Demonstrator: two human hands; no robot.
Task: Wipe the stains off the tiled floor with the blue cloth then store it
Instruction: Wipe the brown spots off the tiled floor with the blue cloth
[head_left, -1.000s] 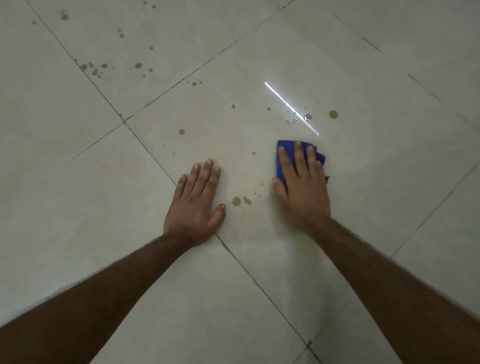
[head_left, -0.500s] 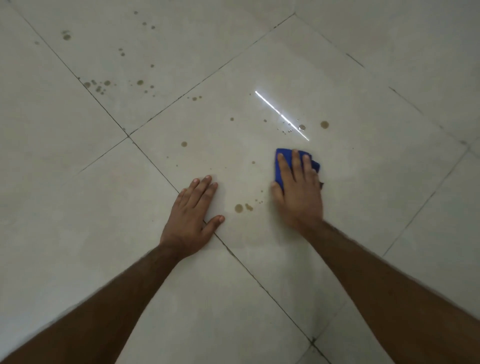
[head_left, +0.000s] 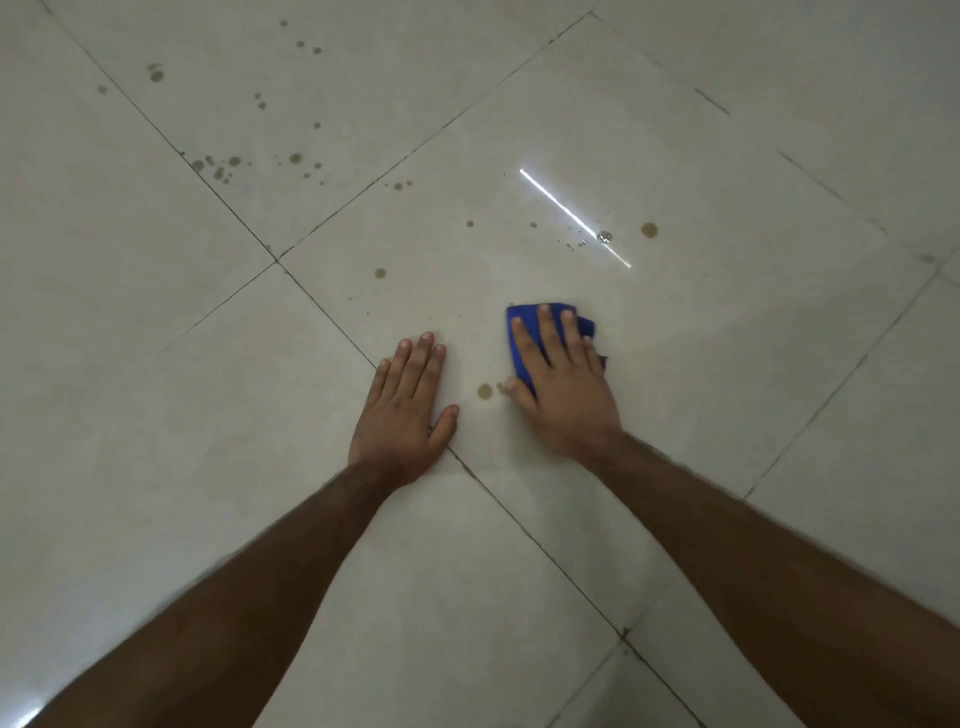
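since the blue cloth (head_left: 519, 332) sits mid-frame under the right hand (head_left: 558, 382), just right of a brown stain (head_left: 484, 391) at the thumb, i'd say best move is to press flat & sweep left over that spot w/ even pressure, then work up to the drops at upper left and near the bright reflection (head_left: 574, 217). right hand lies palm-down, fingers spread flat pinning the cloth, not clenched. left hand (head_left: 408, 410) rests flat & empty on the tiled floor (head_left: 156, 415), fingers together, bracing.

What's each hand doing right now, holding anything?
Left hand: open, flat on the tiled floor, holding nothing.
Right hand: open, fingers spread, pressing the blue cloth onto the floor.
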